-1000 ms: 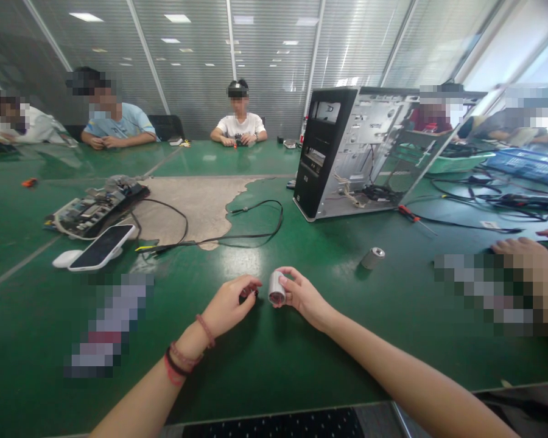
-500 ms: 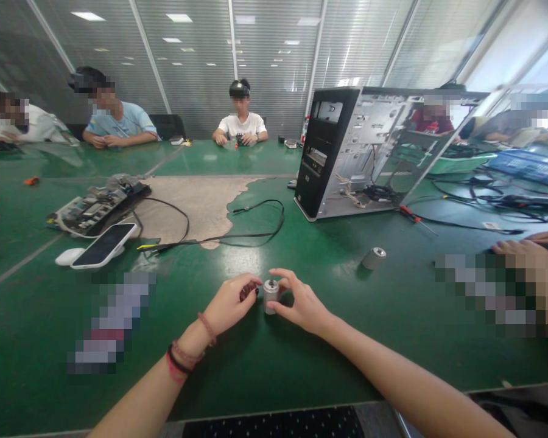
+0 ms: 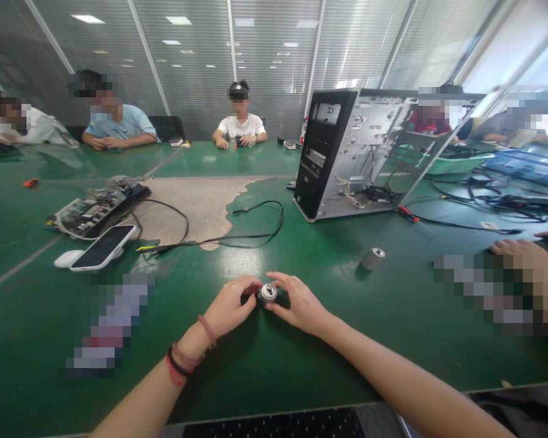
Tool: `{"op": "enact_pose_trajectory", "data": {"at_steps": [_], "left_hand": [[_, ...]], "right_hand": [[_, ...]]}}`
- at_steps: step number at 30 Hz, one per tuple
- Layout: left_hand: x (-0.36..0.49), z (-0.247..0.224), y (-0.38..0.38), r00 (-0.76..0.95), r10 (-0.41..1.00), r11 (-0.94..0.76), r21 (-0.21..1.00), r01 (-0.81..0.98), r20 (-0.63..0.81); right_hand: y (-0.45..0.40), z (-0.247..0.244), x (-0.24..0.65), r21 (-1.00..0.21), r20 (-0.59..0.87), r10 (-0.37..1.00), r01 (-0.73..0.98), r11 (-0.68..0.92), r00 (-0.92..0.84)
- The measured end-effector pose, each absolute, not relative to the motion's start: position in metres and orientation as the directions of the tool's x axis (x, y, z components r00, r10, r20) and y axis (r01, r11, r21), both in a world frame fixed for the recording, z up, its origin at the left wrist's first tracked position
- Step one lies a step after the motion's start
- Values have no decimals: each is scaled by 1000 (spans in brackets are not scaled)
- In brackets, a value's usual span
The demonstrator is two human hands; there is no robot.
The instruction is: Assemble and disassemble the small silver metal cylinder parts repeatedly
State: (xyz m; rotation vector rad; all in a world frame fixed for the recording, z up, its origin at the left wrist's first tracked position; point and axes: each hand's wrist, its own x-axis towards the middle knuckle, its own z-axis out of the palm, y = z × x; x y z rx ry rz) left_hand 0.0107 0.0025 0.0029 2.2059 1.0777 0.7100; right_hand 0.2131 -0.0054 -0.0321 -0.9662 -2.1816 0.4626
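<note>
A small silver metal cylinder [image 3: 269, 294] with a dark hole in its top is between my two hands at the front middle of the green table. My right hand [image 3: 299, 303] curves round its right side, thumb at the near edge and index finger behind it. On the left, the curled fingers of my left hand [image 3: 237, 299] are close against the cylinder; part of them is in shadow. A second silver cylinder [image 3: 373, 259] lies tilted farther right on the table.
An open computer case [image 3: 338, 152] stands at the back right, beside a red-handled screwdriver [image 3: 408, 213]. At left are a circuit assembly [image 3: 98, 207], a phone [image 3: 104, 247] and a black cable [image 3: 256, 235]. Another person's hand [image 3: 520, 255] rests at the right.
The cylinder between my hands has tipped toward me, showing more of its top. My fingers have shifted slightly around it.
</note>
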Motion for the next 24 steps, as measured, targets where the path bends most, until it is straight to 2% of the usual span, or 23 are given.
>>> {"op": "enact_pose_trajectory", "data": {"at_steps": [8, 11, 17, 24], "left_hand": [[11, 4, 2, 538, 819, -510, 679, 528, 197], [11, 5, 2, 551, 810, -520, 680, 516, 201], [13, 5, 1, 609, 763, -573, 661, 484, 216], [18, -2, 2, 588, 780, -564, 648, 513, 213]], "right_hand": [[-7, -27, 214, -585, 380, 784, 529, 614, -490], [-7, -25, 215, -599, 408, 778, 503, 623, -478], [-6, -21, 214, -630, 553, 747, 402, 664, -369], [-6, -16, 209, -677, 536, 774, 376, 633, -338]]}}
